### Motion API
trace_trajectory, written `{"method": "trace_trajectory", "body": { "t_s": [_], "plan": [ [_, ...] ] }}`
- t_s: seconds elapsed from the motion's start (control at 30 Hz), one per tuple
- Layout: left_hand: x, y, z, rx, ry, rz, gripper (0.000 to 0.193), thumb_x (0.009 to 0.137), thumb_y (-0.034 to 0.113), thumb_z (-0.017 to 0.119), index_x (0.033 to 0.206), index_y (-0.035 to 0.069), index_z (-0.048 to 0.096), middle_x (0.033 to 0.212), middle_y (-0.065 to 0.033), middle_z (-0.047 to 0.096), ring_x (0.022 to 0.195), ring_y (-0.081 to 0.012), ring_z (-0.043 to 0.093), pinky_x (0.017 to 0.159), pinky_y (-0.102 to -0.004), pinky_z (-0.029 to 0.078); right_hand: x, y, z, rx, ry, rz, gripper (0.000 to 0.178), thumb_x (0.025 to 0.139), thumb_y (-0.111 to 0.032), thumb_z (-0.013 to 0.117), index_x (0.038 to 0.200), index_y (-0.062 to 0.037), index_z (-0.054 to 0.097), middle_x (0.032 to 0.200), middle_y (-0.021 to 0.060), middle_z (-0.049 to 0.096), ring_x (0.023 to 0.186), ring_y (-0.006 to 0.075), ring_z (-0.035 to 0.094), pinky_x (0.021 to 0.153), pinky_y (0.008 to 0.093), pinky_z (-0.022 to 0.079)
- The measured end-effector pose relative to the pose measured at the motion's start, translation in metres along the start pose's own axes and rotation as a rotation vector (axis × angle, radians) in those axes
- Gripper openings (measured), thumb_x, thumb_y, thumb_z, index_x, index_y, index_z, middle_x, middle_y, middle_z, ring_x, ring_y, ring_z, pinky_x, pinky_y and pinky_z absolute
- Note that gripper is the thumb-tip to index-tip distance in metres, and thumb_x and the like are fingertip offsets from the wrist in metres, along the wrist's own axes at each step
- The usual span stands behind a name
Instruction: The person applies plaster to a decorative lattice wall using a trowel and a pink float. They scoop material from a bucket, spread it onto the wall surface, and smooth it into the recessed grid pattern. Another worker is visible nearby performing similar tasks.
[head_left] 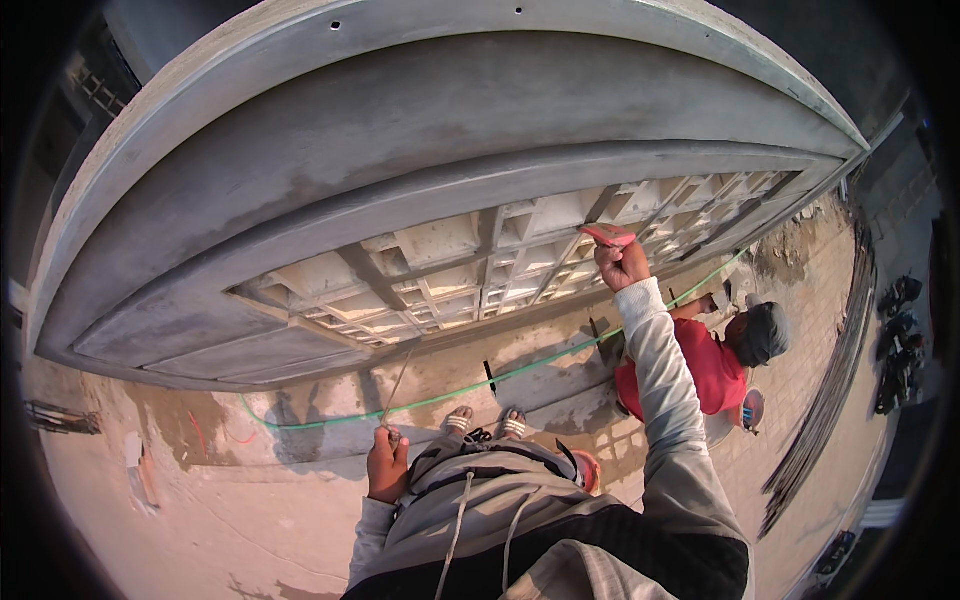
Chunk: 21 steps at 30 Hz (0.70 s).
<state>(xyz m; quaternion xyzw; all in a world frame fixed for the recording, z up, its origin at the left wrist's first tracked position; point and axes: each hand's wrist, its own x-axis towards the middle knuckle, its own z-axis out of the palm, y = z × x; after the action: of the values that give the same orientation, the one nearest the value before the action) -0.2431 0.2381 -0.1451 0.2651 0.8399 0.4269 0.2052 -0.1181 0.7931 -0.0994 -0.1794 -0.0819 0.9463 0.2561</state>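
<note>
My right hand [622, 264] is raised on an outstretched arm, closed round a flat pinkish-red pad [608, 235]. The pad is at the grey framed wall with a pale lattice of recessed blocks [440, 244]; whether it touches the surface I cannot tell. Low by my left side, my left hand [387, 466] is closed on the lower end of a thin, light-coloured stick [398, 385]. The stick's upper end points toward the lattice's lower edge. Both sleeves are grey.
A co-worker in a red shirt [712, 362] and grey cap crouches below my right arm, beside a small bucket [752, 408]. A green hose [540, 367] runs along the wall's foot. Long thin rods [826, 410] lie on the ground at right.
</note>
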Motion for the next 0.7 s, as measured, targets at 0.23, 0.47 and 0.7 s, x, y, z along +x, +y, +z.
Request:
{"method": "trace_trajectory", "body": {
  "t_s": [0.23, 0.47, 0.7],
  "plan": [
    [0.001, -0.002, 0.000, -0.009, 0.009, -0.009, 0.020, 0.096, 0.015, 0.059, 0.107, 0.004, 0.047, 0.083, -0.0170, 0.057, 0.075, -0.0359, 0.058, 0.068, -0.0423, 0.046, 0.002, -0.042, 0.049, 0.226, 0.208, 0.116, 0.020, 0.096, -0.003, 0.037, 0.101, 0.0129, 0.048, 0.074, 0.0122, 0.051, 0.056, 0.0160, 0.054, 0.046, 0.0224, 0.053],
    [-0.001, -0.004, 0.003, -0.007, 0.004, -0.034, 0.021, 0.096, 0.015, 0.060, 0.109, 0.004, 0.047, 0.086, -0.0194, 0.059, 0.079, -0.0410, 0.060, 0.068, -0.0452, 0.046, -0.062, -0.034, 0.064, 0.166, -0.068, 0.076, 0.029, 0.101, -0.012, 0.040, 0.117, 0.0100, 0.049, 0.084, 0.0133, 0.056, 0.062, 0.0168, 0.053, 0.046, 0.0231, 0.049],
    [-0.005, -0.011, 0.005, 0.010, -0.030, -0.029, 0.021, 0.096, 0.015, 0.060, 0.109, 0.004, 0.047, 0.086, -0.0179, 0.060, 0.078, -0.0376, 0.062, 0.068, -0.0436, 0.047, -0.042, 0.025, -0.035, 0.195, -0.028, 0.098, 0.028, 0.103, -0.018, 0.041, 0.118, 0.0033, 0.053, 0.086, 0.0115, 0.058, 0.061, 0.0160, 0.052, 0.043, 0.0215, 0.046]
  ]
}}
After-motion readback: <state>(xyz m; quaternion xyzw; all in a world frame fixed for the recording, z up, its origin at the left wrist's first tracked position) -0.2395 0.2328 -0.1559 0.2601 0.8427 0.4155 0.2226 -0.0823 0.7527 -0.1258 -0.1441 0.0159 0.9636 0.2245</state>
